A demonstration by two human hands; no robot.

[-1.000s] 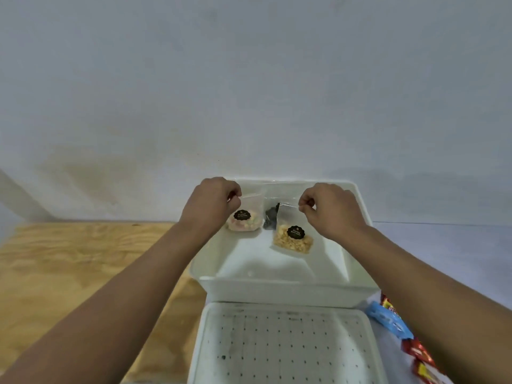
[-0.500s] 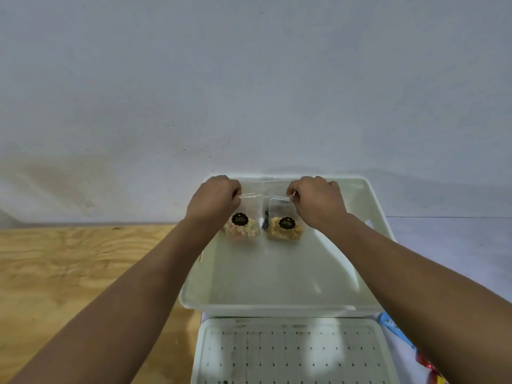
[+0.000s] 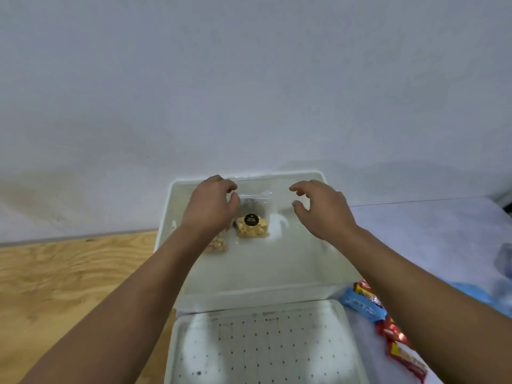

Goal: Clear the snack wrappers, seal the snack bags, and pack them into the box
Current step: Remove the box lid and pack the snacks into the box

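While bags sit packed, both hands hovering loose, gripping nothing.
Nearest, white perforated plastic lid (image 3: pixel 266 347); beyond, clear snack bag of golden pieces with black label (image 3: pixel 251 227) lying in white plastic box (image 3: pixel 318 270): light, crinkly, slippery, contents probably crushable, best pinched along top seal. Left hand (image 3: pixel 209 207) over bags, fingers curled, empty; right hand (image 3: pixel 322 210) spread open, apart.

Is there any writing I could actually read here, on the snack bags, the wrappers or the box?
Nothing can be read for certain.
Black round sticker on the clear snack bag in the white box: gold lettering, too small and blurred to read.
Blue wrapper beside the box: white marks, blurred.
Red wrappers near it: yellow and white print, unreadable.
White perforated lid: only dots, no text.
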